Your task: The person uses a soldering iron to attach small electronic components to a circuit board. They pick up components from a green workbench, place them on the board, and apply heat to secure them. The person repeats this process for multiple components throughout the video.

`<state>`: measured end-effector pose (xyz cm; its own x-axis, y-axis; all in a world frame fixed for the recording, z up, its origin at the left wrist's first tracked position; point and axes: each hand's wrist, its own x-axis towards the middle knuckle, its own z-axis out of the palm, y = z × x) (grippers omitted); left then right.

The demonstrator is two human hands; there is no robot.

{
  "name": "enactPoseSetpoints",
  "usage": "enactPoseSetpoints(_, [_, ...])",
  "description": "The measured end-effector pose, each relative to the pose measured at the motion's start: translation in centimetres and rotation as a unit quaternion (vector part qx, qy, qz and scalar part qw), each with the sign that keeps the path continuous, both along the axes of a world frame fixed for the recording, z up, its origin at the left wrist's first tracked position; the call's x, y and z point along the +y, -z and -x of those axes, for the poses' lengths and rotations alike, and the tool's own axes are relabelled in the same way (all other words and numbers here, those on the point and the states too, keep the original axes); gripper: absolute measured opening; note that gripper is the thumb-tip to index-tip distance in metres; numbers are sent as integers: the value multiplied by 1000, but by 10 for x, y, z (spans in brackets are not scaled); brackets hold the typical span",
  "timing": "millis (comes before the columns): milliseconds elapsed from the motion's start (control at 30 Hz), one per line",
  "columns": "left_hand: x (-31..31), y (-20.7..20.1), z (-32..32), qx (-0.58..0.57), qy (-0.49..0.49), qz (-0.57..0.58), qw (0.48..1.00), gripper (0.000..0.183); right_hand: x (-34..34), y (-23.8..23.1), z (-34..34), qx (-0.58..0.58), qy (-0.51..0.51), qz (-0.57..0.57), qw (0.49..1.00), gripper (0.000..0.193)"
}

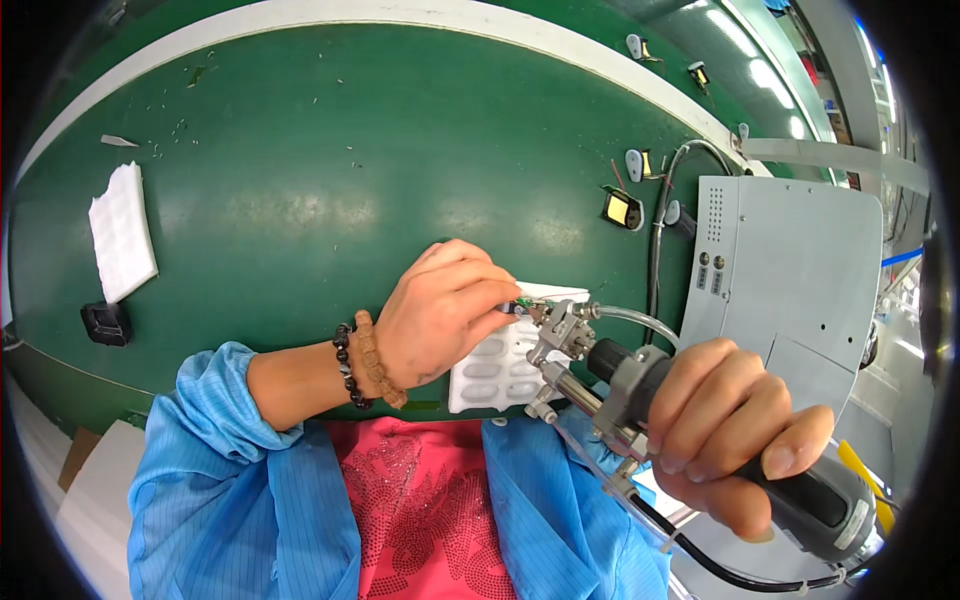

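My right hand (735, 430) is wrapped round the black body of a powered screwdriver (825, 505) with a metal feed head and a clear hose. The tool slants to the upper left, its head close to the fingertips of my left hand (435, 310). Those fingertips pinch a small dark part with a green circuit board (522, 304); much of it is hidden by the fingers and the tool head. Whether the screwdriver's tip touches the part, I cannot tell. Under them lies a white moulded tray (487, 372) with rounded hollows, near the bench's front edge.
A grey metal box (790, 270) stands at the right, a black cable (658, 230) curving beside it. Several small units with yellow patches, one a dark unit (622, 209), lie at the far right. On the left are a white padded sheet (122, 235) and a black square holder (106, 324).
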<state>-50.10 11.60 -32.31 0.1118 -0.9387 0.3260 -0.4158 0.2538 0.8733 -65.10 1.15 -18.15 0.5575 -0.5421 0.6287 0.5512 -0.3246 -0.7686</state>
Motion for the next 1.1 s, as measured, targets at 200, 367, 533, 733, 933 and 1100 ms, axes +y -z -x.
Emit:
enactPoseSetpoints(200, [-1,1,1,-3,0,-6,1000,30,3,1,3,2,17,-11,1000,38])
enactPoseSetpoints(367, [-1,3,1,-9,5,-4,1000,30,2,2,4,11,15,-9,1000,39])
enactPoseSetpoints(533, [-2,1,2,-12,4,-4,1000,29,2,3,6,11,13,-10,1000,40])
enactPoseSetpoints(733, [-3,0,2,-13,8,1,1000,30,3,2,4,25,20,-5,999,41])
enactPoseSetpoints(933, [-3,2,3,-12,4,3,1000,29,2,3,-3,37,4,-1,999,38])
enactPoseSetpoints(1100, [-1,-4,3,-7,6,4,1000,29,1,-3,-10,67,4,-9,998,35])
